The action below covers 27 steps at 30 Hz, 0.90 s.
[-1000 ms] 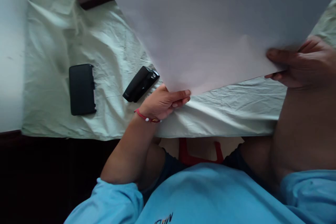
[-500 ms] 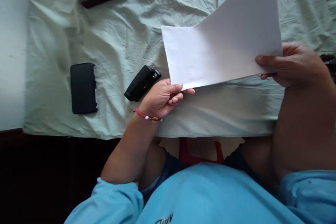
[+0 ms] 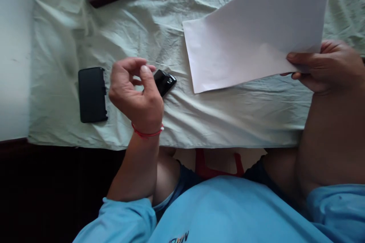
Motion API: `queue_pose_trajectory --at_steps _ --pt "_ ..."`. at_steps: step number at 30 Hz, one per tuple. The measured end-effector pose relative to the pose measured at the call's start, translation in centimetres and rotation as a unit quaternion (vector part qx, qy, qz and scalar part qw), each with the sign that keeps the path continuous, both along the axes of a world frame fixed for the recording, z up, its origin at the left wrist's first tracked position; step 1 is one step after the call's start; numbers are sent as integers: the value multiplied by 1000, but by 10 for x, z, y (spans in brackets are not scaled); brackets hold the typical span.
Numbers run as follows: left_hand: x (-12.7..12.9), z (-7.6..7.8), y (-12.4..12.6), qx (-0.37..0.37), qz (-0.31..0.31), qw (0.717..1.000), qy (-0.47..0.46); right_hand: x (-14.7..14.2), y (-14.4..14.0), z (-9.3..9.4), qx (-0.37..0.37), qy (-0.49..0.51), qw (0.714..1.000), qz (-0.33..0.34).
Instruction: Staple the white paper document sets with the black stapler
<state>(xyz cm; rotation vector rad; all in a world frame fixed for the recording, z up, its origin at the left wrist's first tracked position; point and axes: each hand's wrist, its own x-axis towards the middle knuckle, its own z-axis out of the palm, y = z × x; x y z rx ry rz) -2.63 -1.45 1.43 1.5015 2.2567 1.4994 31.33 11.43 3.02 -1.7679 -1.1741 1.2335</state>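
A single head-worn camera is looking steeply down from above the person's chest, facing forward across the near edge of the bed sheet (image 3: pixel 199 121). It is sitting close, taking in the blue shirt (image 3: pixel 228 212) at the bottom and the sheet's far side at the top. No second view is sharing the scene.

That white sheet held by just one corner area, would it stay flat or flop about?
The paper looks thin and light, so it would probably sag and flutter. The right hand pinches only its near edge, yet it stays fairly flat, perhaps several sheets together. Pushed across the wrinkled cloth, it would likely slide or buckle.
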Motion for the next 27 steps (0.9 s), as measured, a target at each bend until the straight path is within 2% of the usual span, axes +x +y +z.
queue_pose_trajectory --at_steps 3,6,8,15,22,27 --pt "-20 -7 8 -85 19 996 31 1 1 0 -18 41 998 -50" --pt "-24 -12 15 -158 -26 987 -33 -1 3 -1 -21 48 997 -49" --pt "-18 -11 16 -177 -56 981 -64 -3 3 -1 -25 50 997 -44" --pt "1 -2 10 -184 -121 972 -87 -5 3 -3 -18 62 996 -54" --pt "5 0 8 -171 -125 967 -139 4 3 -7 -21 58 998 -30" --pt "7 1 8 -171 -127 968 -134 3 1 -6 -27 55 998 -24"
